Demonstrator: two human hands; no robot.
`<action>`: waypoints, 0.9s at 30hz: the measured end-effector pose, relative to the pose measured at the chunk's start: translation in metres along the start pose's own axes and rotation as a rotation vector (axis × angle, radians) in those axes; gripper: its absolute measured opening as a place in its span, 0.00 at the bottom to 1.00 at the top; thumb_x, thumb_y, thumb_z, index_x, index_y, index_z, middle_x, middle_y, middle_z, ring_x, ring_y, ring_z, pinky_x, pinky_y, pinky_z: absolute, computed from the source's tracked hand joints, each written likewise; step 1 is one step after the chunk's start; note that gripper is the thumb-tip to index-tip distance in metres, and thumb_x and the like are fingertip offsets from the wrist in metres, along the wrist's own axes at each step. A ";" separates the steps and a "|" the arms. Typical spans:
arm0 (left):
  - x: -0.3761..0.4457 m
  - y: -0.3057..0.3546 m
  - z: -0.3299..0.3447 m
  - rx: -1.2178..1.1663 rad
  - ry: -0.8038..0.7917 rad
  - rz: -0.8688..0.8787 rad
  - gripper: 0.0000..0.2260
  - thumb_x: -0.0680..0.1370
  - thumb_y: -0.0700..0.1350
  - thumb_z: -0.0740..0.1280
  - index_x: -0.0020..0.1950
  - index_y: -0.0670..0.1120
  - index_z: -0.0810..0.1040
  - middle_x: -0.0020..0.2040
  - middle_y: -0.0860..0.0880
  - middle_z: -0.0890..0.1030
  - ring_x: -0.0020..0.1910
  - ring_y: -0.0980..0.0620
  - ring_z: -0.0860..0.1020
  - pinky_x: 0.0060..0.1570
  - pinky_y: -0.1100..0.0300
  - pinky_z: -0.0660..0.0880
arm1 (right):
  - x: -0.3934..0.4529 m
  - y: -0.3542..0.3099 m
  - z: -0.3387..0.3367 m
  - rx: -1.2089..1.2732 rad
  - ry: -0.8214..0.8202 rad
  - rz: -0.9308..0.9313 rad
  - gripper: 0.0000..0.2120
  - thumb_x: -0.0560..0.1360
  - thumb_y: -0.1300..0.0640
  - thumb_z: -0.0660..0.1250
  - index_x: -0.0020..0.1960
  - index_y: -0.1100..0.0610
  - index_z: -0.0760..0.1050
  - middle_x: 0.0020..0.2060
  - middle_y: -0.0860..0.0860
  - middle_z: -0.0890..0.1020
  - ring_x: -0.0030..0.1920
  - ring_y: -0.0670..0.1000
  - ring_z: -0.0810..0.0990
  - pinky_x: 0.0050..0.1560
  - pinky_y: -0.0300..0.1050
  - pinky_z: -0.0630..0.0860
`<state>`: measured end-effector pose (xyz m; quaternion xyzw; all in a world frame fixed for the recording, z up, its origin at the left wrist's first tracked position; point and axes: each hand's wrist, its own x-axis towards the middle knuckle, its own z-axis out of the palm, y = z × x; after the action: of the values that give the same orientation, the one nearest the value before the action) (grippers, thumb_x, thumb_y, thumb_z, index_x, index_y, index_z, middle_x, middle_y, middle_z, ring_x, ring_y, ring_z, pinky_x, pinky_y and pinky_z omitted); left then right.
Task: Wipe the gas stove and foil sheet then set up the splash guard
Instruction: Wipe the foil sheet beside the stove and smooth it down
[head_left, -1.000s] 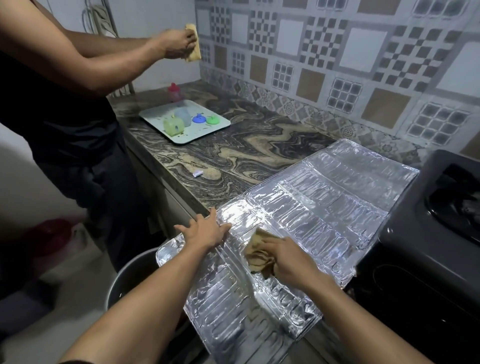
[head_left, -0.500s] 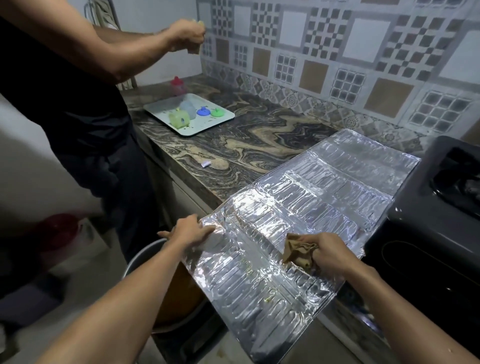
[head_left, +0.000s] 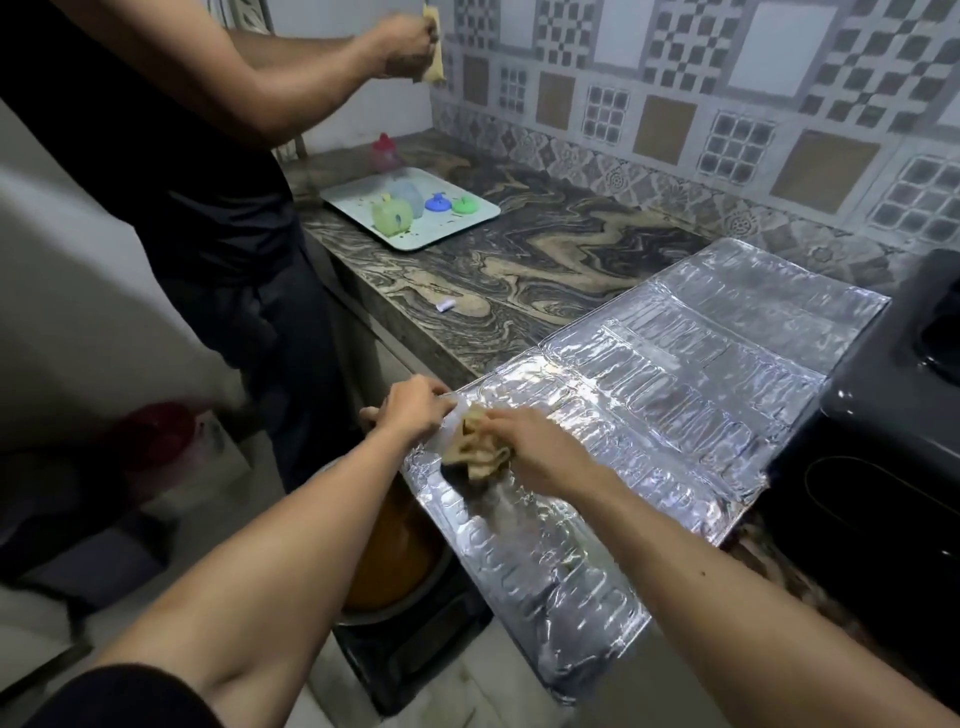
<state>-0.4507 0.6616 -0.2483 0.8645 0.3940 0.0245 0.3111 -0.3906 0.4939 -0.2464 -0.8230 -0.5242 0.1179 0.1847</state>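
A silver embossed foil sheet (head_left: 675, 384) lies flat on the marbled counter, its near part hanging over the counter's front edge. My left hand (head_left: 413, 408) grips the sheet's left corner. My right hand (head_left: 540, 449) is closed on a crumpled tan cloth (head_left: 475, 449) pressed on the foil just right of the left hand. The black gas stove (head_left: 893, 441) stands at the right, touching the foil's right edge.
Another person in dark clothes (head_left: 171, 171) stands at the left and holds a yellow sponge (head_left: 435, 47) against the tiled wall. A pale tray (head_left: 415, 208) with small coloured plastic items sits at the counter's far end. A metal pot (head_left: 395, 566) stands below the counter edge.
My right hand has swept the cloth leftward across the foil, up close to my left hand. The left hand now clasps the corner instead of lying flat.
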 end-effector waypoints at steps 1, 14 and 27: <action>0.000 0.000 0.001 0.007 -0.002 -0.004 0.10 0.78 0.52 0.66 0.58 0.53 0.81 0.58 0.48 0.81 0.61 0.43 0.74 0.61 0.44 0.61 | -0.005 0.002 0.009 -0.047 0.005 -0.084 0.16 0.72 0.60 0.69 0.59 0.51 0.79 0.60 0.47 0.80 0.61 0.53 0.78 0.60 0.55 0.77; 0.002 0.002 0.009 0.012 0.024 -0.044 0.08 0.80 0.50 0.64 0.54 0.54 0.82 0.51 0.49 0.82 0.55 0.45 0.75 0.58 0.47 0.61 | -0.093 0.021 -0.028 -0.452 -0.701 0.091 0.11 0.77 0.58 0.60 0.48 0.62 0.78 0.43 0.55 0.82 0.45 0.56 0.82 0.47 0.51 0.81; 0.003 0.007 0.015 0.094 0.062 -0.026 0.10 0.79 0.43 0.63 0.46 0.56 0.80 0.50 0.49 0.81 0.52 0.45 0.74 0.58 0.46 0.61 | -0.100 0.037 0.011 -0.446 -0.427 -0.096 0.12 0.72 0.61 0.64 0.52 0.52 0.81 0.50 0.48 0.84 0.54 0.53 0.81 0.57 0.54 0.77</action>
<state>-0.4397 0.6524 -0.2566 0.8717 0.4155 0.0287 0.2581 -0.4065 0.3909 -0.2721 -0.7741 -0.6025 0.1610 -0.1093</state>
